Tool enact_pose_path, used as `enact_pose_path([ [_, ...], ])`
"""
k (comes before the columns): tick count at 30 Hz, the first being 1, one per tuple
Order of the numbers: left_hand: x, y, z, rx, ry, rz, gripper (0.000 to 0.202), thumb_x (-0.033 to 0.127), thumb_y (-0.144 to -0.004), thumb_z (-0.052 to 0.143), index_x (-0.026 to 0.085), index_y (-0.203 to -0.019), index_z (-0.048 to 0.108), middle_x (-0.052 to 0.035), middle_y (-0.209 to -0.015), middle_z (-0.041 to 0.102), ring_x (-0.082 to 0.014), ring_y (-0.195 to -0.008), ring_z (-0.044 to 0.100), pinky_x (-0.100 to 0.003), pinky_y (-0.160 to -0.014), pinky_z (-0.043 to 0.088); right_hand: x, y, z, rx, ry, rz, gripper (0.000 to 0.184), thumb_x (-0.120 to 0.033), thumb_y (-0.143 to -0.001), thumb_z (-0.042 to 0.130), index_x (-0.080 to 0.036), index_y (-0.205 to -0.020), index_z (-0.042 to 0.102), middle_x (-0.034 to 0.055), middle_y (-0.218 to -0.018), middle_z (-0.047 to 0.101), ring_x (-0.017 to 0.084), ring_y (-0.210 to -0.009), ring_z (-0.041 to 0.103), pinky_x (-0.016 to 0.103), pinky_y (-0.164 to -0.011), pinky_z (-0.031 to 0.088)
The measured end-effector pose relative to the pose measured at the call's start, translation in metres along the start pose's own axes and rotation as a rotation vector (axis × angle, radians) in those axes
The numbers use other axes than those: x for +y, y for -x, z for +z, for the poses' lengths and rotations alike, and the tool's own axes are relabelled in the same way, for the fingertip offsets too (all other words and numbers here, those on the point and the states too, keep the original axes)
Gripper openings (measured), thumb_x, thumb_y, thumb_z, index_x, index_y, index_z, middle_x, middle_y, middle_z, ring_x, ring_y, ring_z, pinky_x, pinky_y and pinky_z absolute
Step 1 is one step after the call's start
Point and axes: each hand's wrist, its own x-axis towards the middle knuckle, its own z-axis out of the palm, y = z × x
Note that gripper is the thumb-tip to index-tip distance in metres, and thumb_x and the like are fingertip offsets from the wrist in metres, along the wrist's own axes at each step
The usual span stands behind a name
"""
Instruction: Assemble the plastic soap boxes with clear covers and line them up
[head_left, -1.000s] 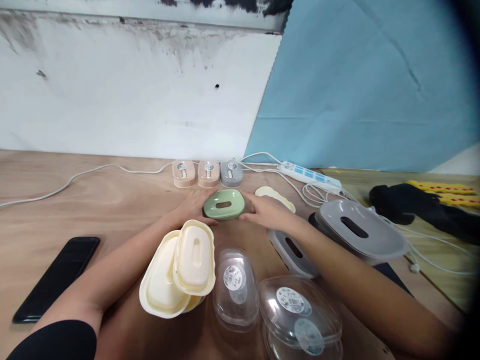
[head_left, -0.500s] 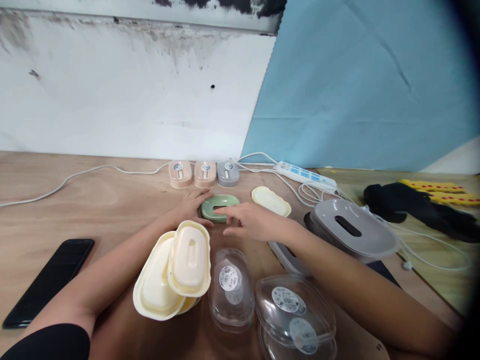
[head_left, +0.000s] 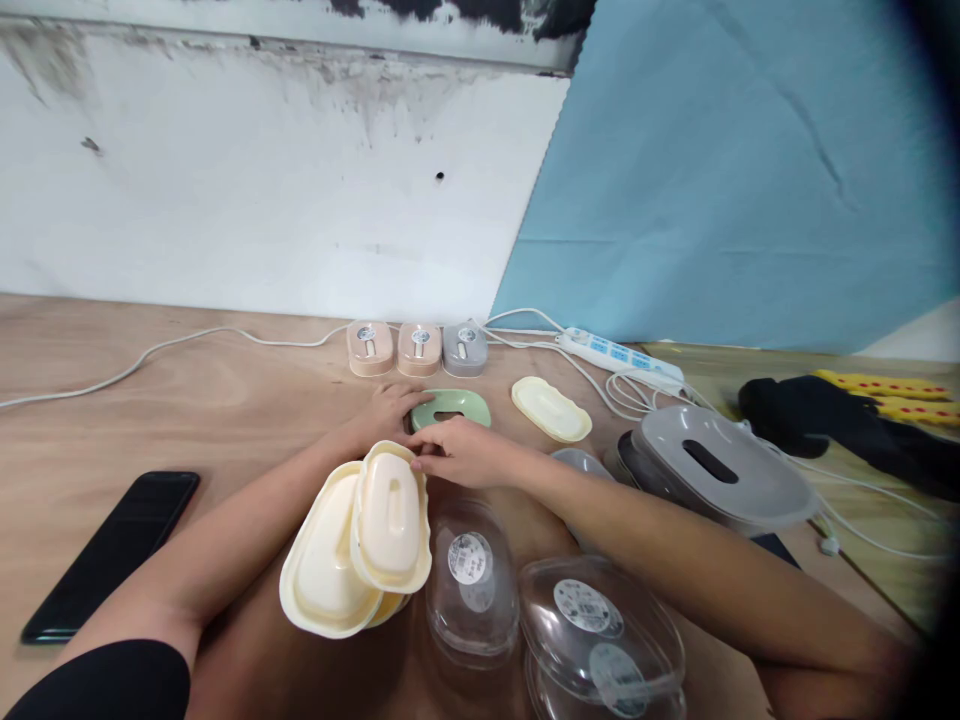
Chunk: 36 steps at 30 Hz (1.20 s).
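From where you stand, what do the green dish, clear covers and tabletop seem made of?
Green dish: probably plastic; smooth, faintly shiny, evenly coloured.
Clear covers: likely glossy transparent plastic; highlights, labels showing through.
Tabletop: wood or wood-look board, matt; swirling grain.

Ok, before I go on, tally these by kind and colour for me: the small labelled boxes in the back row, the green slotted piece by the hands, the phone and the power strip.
Pink boxes: 2
Grey box: 1
Green slotted piece: 1
Black phone: 1
White power strip: 1
Total: 6
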Motion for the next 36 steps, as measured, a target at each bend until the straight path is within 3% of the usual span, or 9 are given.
enact_pose_path([
  [7,0.005,0.000,-0.003,0.087,-0.064,-0.217,0.080,0.050,-0.080,0.070,0.018,-0.149,0.045,-0.0182,-0.152,0.049,-0.0378,-0.139,0.046,-0.056,-0.113,0.034,0.001,-0.008,0.007,0.082,-0.301,0.141,0.010,-0.012,-0.080,0.061,-0.015,-0.081,0.070,-0.0012,-0.070,0.069,0.011,-0.061,0.058,0.021,-0.056,0.041],
  [11,0.003,0.003,-0.006,0.175,-0.136,-0.250,0.072,0.045,-0.086,0.067,0.019,-0.149,0.044,-0.0189,-0.155,0.044,-0.0373,-0.143,0.041,-0.055,-0.114,0.034,0.009,-0.002,-0.006,0.201,-0.392,0.211,0.024,-0.009,-0.074,0.057,-0.015,-0.093,0.071,-0.0048,-0.063,0.064,0.009,-0.053,0.054,0.019,-0.051,0.040],
  [14,0.004,0.003,-0.013,0.289,-0.129,-0.194,0.061,0.043,-0.088,0.065,0.020,-0.143,0.052,-0.0176,-0.150,0.049,-0.0349,-0.140,0.044,-0.053,-0.114,0.035,0.024,0.009,-0.025,0.318,-0.360,0.241,0.035,-0.013,-0.074,0.057,-0.017,-0.106,0.069,-0.0077,-0.056,0.058,0.010,-0.048,0.055,0.020,-0.050,0.041],
  [17,0.009,0.001,-0.023,0.397,0.074,-0.172,0.046,0.050,-0.092,0.061,0.019,-0.125,0.065,-0.0135,-0.127,0.066,-0.0288,-0.119,0.060,-0.045,-0.104,0.046,0.043,0.020,-0.042,0.454,-0.216,0.290,0.028,-0.017,-0.073,0.058,-0.018,-0.101,0.066,-0.0055,-0.059,0.063,0.013,-0.053,0.061,0.022,-0.052,0.042],
  [19,0.014,-0.002,-0.030,0.327,0.347,-0.215,0.046,0.057,-0.094,0.054,0.017,-0.111,0.070,-0.0096,-0.105,0.072,-0.0223,-0.091,0.066,-0.037,-0.085,0.053,0.051,0.024,-0.049,0.544,-0.089,0.348,0.024,-0.019,-0.073,0.058,-0.018,-0.096,0.065,-0.0035,-0.063,0.066,0.015,-0.056,0.063,0.024,-0.054,0.040],
  [22,0.022,-0.006,-0.043,0.053,0.736,-0.221,0.061,0.070,-0.091,0.048,0.013,-0.093,0.071,-0.0066,-0.082,0.070,-0.0150,-0.064,0.059,-0.028,-0.062,0.049,0.053,0.027,-0.051,0.634,0.112,0.371,0.032,-0.020,-0.073,0.057,-0.018,-0.104,0.065,-0.0018,-0.066,0.067,0.017,-0.060,0.061,0.026,-0.057,0.038],
  [27,0.036,-0.010,-0.059,-0.235,0.967,-0.175,0.058,0.068,-0.078,0.070,0.012,-0.094,0.070,-0.0043,-0.082,0.068,-0.0155,-0.071,0.060,-0.025,-0.065,0.048,0.041,0.021,-0.042,0.628,0.246,0.300,0.041,-0.019,-0.078,0.052,-0.020,-0.116,0.068,-0.0010,-0.070,0.069,0.018,-0.062,0.058,0.028,-0.060,0.035],
  [33,0.032,-0.011,-0.055,-0.069,0.939,-0.242,0.048,0.060,-0.081,0.070,0.012,-0.080,0.065,0.0003,-0.068,0.059,-0.0100,-0.060,0.051,-0.021,-0.056,0.039,0.038,0.018,-0.037,0.669,0.283,0.322,0.022,-0.025,-0.086,0.053,-0.019,-0.102,0.068,0.0016,-0.077,0.073,0.018,-0.067,0.063,0.028,-0.063,0.037],
  [36,0.027,-0.010,-0.055,0.022,0.806,-0.251,0.047,0.056,-0.079,0.071,0.014,-0.066,0.057,0.0030,-0.060,0.052,-0.0077,-0.054,0.044,-0.020,-0.050,0.031,0.045,0.022,-0.041,0.561,0.293,0.333,0.014,-0.027,-0.086,0.058,-0.020,-0.092,0.067,0.0023,-0.081,0.074,0.018,-0.071,0.065,0.027,-0.061,0.038],
])
